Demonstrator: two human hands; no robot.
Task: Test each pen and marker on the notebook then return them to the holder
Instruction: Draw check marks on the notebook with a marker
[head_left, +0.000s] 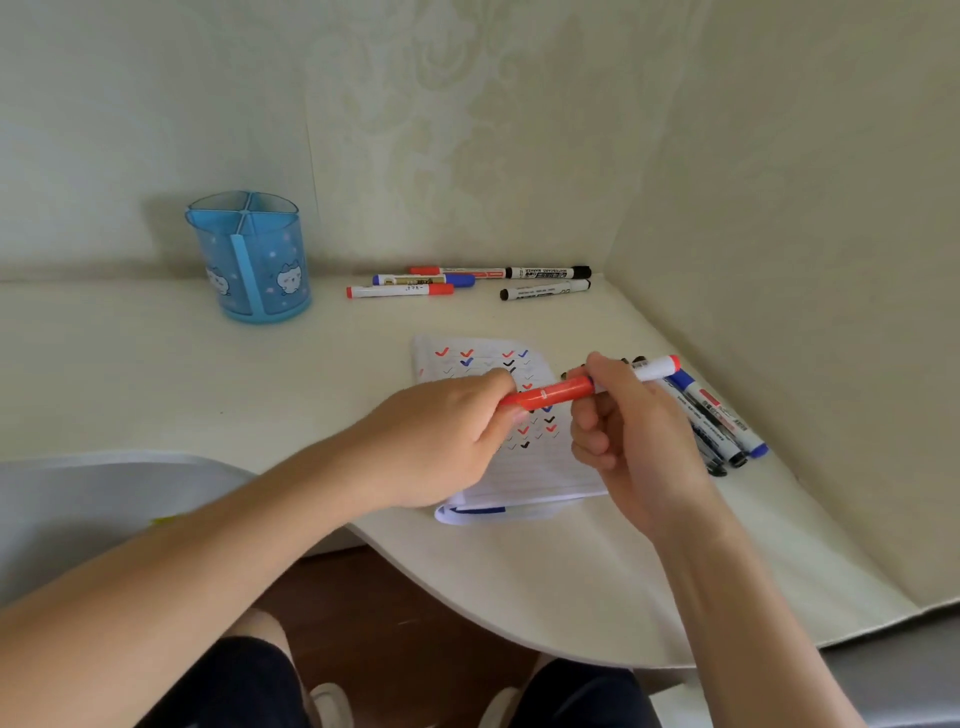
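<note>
Pale patterned wallpaper (467, 130) closes off a corner, and a cream bench (130, 364) with a curved front edge fills it. At the far left of the bench stands the blue holder (249, 260), upright and split into compartments, with no pen showing above its rim. To its right, along the wall, lie five capped markers (415, 283), well apart from the holder.

Nearer the person, the notebook (483, 358) lies open, its lined page covered with red, blue and black ticks. Above it the left hand (436, 441) has its grip closed round the red cap end of a red marker (566, 389), while the right hand (623, 431) has its grip closed round the white barrel. The cap looks seated. Whether it is coming off or going on cannot be told.

Further right, against the side wall, a loose pile of markers (722, 421) lies just beside the notebook.

The step in hand seems to be testing this red marker. If the cap is coming off, the next move calls for a straight pull apart and a short stroke on a bare patch of the page. If it is going on, the marker needs carrying left across the bench to the holder.
</note>
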